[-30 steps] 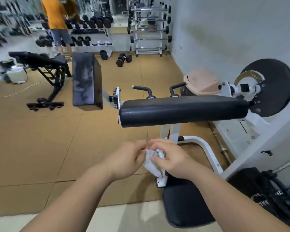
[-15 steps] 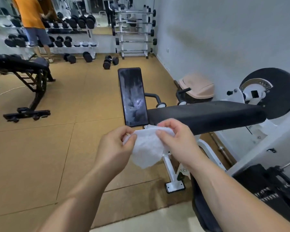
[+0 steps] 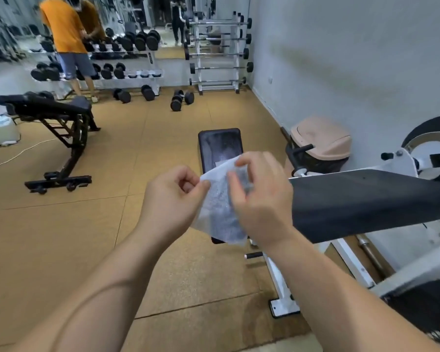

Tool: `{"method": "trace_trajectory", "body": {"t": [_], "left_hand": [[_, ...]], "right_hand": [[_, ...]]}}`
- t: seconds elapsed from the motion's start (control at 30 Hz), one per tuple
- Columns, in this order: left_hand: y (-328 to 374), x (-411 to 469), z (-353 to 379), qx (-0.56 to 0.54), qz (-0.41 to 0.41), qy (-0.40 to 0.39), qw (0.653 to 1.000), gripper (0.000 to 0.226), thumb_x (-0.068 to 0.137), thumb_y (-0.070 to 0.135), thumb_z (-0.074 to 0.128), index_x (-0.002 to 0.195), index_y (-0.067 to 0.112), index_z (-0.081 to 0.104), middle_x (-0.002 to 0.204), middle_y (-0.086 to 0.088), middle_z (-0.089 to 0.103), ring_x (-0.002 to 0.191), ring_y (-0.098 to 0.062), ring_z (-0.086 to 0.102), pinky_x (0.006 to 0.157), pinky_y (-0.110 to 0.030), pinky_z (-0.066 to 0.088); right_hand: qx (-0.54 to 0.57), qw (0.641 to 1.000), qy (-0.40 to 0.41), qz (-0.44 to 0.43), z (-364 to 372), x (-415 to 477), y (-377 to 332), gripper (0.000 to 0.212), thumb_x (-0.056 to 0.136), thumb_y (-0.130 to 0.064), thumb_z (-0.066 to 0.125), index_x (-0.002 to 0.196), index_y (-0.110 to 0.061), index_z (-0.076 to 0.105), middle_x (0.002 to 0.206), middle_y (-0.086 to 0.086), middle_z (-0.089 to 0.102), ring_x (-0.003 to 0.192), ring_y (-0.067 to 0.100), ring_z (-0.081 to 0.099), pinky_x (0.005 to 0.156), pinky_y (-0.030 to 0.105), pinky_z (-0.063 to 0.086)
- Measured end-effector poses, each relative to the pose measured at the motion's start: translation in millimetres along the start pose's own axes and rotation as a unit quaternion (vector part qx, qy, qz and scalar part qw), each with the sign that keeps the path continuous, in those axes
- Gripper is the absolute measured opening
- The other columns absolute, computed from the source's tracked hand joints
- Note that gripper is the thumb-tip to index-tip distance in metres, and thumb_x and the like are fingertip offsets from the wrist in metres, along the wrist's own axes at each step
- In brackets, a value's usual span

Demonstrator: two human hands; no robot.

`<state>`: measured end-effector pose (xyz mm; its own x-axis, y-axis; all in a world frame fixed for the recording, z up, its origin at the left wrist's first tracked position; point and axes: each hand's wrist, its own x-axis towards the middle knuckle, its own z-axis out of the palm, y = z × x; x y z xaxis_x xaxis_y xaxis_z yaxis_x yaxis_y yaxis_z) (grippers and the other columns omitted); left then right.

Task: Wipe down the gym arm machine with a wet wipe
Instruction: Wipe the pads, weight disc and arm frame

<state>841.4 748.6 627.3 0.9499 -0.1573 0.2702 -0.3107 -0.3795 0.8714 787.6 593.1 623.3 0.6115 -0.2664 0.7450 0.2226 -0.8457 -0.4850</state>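
Our left hand [image 3: 173, 199] and right hand [image 3: 262, 199] each pinched the wipe [image 3: 219, 214], stretched between them beside the pad [image 3: 366, 199]; tugging harder could have torn it.

Two bare hands on bare forearms, uncovered all the way down to the lower edge of view. Left hand [image 3: 170, 201] and right hand [image 3: 262, 201] alike in build. Long shallow creases along the left forearm [image 3: 92, 295].

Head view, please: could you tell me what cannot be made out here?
All in the head view:
Upright black pad: lower part hidden behind the wet wipe, left hand and right hand.
Weight plate: cut off by the right edge.
Person in orange shirt: blurred and distant.
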Motion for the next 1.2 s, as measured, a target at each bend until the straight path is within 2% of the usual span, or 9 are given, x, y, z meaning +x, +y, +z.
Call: {"method": "trace_trajectory", "body": {"t": [0.1, 0.2, 0.3, 0.4, 0.47, 0.6, 0.73, 1.0, 1.2], "left_hand": [[-11, 4, -4, -0.040, 0.020, -0.078, 0.996, 0.022, 0.089, 0.017, 0.075, 0.070, 0.018, 0.064, 0.058, 0.009, 0.052, 0.056, -0.008, 0.045, 0.051, -0.019, 0.037], [-20, 19, -10, -0.079, 0.044, -0.089, 0.992, 0.016, 0.090, 0.017, 0.069, 0.079, 0.028, 0.068, 0.066, 0.006, 0.058, 0.063, -0.015, 0.056, 0.059, -0.024, 0.048], [-22, 44, -13, -0.117, 0.058, -0.061, 0.990, 0.021, 0.087, 0.030, 0.053, 0.099, 0.043, 0.064, 0.097, 0.013, 0.065, 0.093, -0.009, 0.062, 0.079, -0.022, 0.048], [-26, 69, -13, -0.094, 0.129, -0.159, 0.974, 0.048, 0.095, 0.037, 0.039, 0.141, 0.033, 0.051, 0.140, 0.017, 0.051, 0.132, 0.001, 0.045, 0.108, -0.025, 0.037], [-34, 82, -13, -0.106, 0.157, -0.219, 0.957, 0.057, 0.096, 0.045, 0.032, 0.149, 0.027, 0.045, 0.151, 0.012, 0.046, 0.141, 0.001, 0.036, 0.119, -0.029, 0.028], [-45, 101, -17, -0.158, 0.179, -0.255, 0.937, 0.061, 0.094, 0.048, 0.024, 0.143, 0.026, 0.054, 0.142, 0.014, 0.054, 0.135, 0.002, 0.043, 0.112, -0.022, 0.033], [-40, 109, -22, -0.203, 0.207, -0.280, 0.915, 0.049, 0.100, 0.030, 0.023, 0.130, 0.029, 0.061, 0.129, 0.022, 0.060, 0.125, 0.005, 0.049, 0.098, -0.011, 0.037], [-53, 114, -15, -0.183, 0.228, -0.277, 0.915, 0.064, 0.096, 0.048, 0.020, 0.141, 0.019, 0.056, 0.141, 0.005, 0.057, 0.137, -0.013, 0.045, 0.116, -0.046, 0.034], [-52, 118, -12, -0.224, 0.229, -0.246, 0.915, 0.057, 0.096, 0.042, 0.024, 0.132, 0.019, 0.063, 0.129, 0.017, 0.061, 0.125, -0.005, 0.052, 0.107, -0.047, 0.042]], "right_hand": [[-0.032, 0.995, -0.088, -0.045, 4, -31, -2, 0.034, 0.098, -0.025, 0.060, 0.128, -0.009, 0.064, 0.128, 0.008, 0.061, 0.117, 0.026, 0.057, 0.099, 0.041, 0.049], [-0.165, 0.957, -0.240, -0.020, 16, -40, -7, 0.075, 0.104, -0.055, 0.033, 0.162, -0.008, 0.022, 0.172, 0.015, 0.007, 0.159, 0.027, 0.000, 0.128, 0.047, 0.012], [-0.267, 0.932, -0.245, -0.006, 25, -45, -20, 0.093, 0.101, -0.070, 0.018, 0.162, 0.000, 0.011, 0.170, 0.021, -0.004, 0.158, 0.034, -0.008, 0.128, 0.054, 0.012], [-0.307, 0.916, -0.255, 0.035, 33, -63, -35, 0.101, 0.098, -0.076, 0.015, 0.162, 0.001, 0.010, 0.170, 0.023, -0.004, 0.158, 0.037, -0.005, 0.126, 0.057, 0.014], [-0.321, 0.908, -0.262, 0.067, 36, -70, -45, 0.104, 0.097, -0.079, 0.015, 0.162, 0.002, 0.005, 0.169, 0.023, -0.008, 0.158, 0.036, -0.009, 0.127, 0.057, 0.011], [-0.312, 0.904, -0.270, 0.113, 49, -22, -54, 0.107, 0.091, -0.083, 0.003, 0.161, -0.003, -0.013, 0.166, 0.018, -0.028, 0.153, 0.028, -0.030, 0.127, 0.051, -0.006], [-0.296, 0.915, -0.238, 0.137, 60, 37, -53, 0.111, 0.085, -0.085, 0.002, 0.162, -0.005, -0.010, 0.168, 0.015, -0.024, 0.155, 0.024, -0.027, 0.128, 0.046, -0.007], [-0.326, 0.878, -0.281, 0.208, 42, -98, -81, 0.104, 0.094, -0.085, 0.018, 0.159, -0.016, -0.025, 0.166, 0.004, -0.035, 0.153, 0.021, -0.031, 0.128, 0.052, 0.001], [-0.298, 0.917, -0.222, 0.149, 64, 10, -57, 0.104, 0.092, -0.079, 0.022, 0.163, -0.011, -0.012, 0.168, 0.013, -0.025, 0.154, 0.021, -0.028, 0.128, 0.046, -0.009]]}}
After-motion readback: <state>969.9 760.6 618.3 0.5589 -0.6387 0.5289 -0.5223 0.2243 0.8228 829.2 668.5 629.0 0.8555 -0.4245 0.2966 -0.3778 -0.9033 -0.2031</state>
